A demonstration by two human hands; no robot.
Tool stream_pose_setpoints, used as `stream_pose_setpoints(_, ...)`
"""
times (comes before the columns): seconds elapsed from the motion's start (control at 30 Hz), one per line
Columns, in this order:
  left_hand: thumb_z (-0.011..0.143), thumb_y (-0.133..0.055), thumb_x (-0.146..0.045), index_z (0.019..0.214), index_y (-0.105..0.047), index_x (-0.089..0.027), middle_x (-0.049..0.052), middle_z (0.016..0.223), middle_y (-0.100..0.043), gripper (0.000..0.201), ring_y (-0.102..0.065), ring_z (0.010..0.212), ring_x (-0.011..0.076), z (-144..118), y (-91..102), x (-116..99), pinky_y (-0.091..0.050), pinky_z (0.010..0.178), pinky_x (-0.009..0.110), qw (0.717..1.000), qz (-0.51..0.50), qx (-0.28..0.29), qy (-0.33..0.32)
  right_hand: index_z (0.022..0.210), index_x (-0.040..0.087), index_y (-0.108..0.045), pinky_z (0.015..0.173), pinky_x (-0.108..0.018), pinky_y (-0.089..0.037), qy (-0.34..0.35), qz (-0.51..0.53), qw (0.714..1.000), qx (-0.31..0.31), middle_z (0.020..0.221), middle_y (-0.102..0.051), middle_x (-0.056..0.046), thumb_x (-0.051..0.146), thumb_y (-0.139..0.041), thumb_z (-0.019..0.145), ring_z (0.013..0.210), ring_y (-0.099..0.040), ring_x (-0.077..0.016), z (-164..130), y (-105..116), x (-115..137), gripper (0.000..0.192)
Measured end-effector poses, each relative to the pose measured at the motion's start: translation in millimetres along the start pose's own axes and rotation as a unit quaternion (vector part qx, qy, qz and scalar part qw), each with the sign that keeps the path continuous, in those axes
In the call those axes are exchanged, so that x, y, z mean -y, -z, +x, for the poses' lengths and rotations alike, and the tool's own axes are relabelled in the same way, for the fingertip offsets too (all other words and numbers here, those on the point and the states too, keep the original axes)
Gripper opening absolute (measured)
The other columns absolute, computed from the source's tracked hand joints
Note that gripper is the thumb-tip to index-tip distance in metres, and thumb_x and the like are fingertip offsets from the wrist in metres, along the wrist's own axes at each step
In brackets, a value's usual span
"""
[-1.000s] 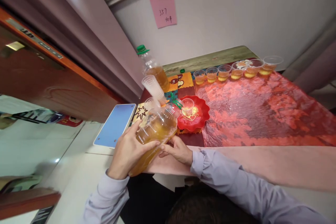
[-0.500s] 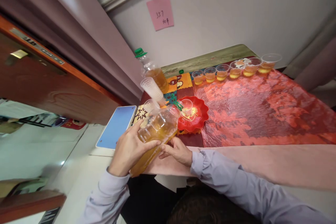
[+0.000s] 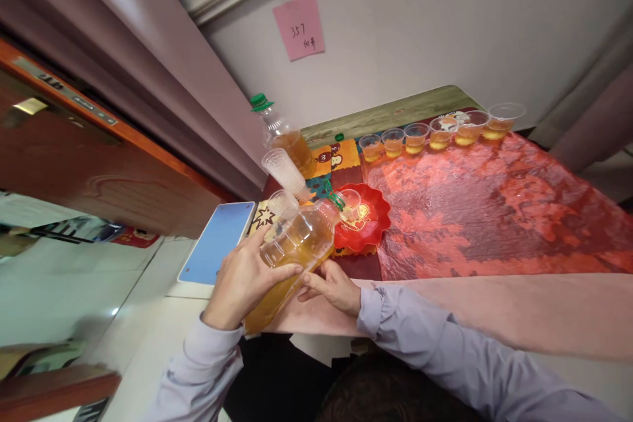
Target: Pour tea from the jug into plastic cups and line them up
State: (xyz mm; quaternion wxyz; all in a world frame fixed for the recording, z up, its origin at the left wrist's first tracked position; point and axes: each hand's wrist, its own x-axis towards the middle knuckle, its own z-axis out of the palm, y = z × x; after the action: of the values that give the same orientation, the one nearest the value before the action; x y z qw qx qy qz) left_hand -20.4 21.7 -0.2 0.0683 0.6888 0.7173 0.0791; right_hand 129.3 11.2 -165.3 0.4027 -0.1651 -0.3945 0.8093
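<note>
Left hand [image 3: 242,283] wrapped round the tilted bottle [image 3: 291,250] | right hand [image 3: 332,287] steadying its underside with curled fingers | bottle mouth right over the cup [image 3: 350,201] on the red plate [image 3: 372,227] | six filled cups [image 3: 435,134] lined up by the wall | spare bottle [image 3: 284,135] and cup stack [image 3: 284,170] behind

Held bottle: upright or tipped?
Tipped. The bottle slants in the left hand, neck toward the cup on the red plate.

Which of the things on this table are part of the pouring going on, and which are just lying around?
In use:
left hand
right hand
tilted bottle
cup
red plate

Lying about:
capped bottle
cup stack
row of filled cups
blue tablet
pink note
</note>
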Motion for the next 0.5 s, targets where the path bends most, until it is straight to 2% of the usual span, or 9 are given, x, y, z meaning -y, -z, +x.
stream_pose_setpoints(0.3,0.062,-0.084,-0.066,0.138,-0.063,-0.024,0.011,0.129,-0.076,0.089,-0.074,0.112,0.0345,0.8,0.6,-0.3,-0.059,0.094,0.045,1.000,-0.010,-0.004,-0.012,0.131,0.018,-0.061,0.085,-0.043,-0.066,0.001,0.003,1.000,-0.006,0.121,-0.072,-0.013,0.065,-0.077,0.085,0.105,-0.074,-0.0254,0.3,-0.6,-0.6,0.068)
stream_pose_setpoints(0.5,0.065,-0.083,-0.066,0.134,-0.066,-0.025,0.009,0.121,-0.078,0.082,-0.075,0.106,0.0333,-0.3,0.0,0.1,-0.060,0.087,0.043,1.000,-0.015,-0.010,-0.023,0.129,0.018,-0.063,0.086,-0.044,-0.066,0.001,-0.004,1.000,-0.007,0.122,-0.071,-0.013,0.065,-0.077,0.085,0.106,-0.074,-0.0259,0.0,-0.7,2.0,0.067)
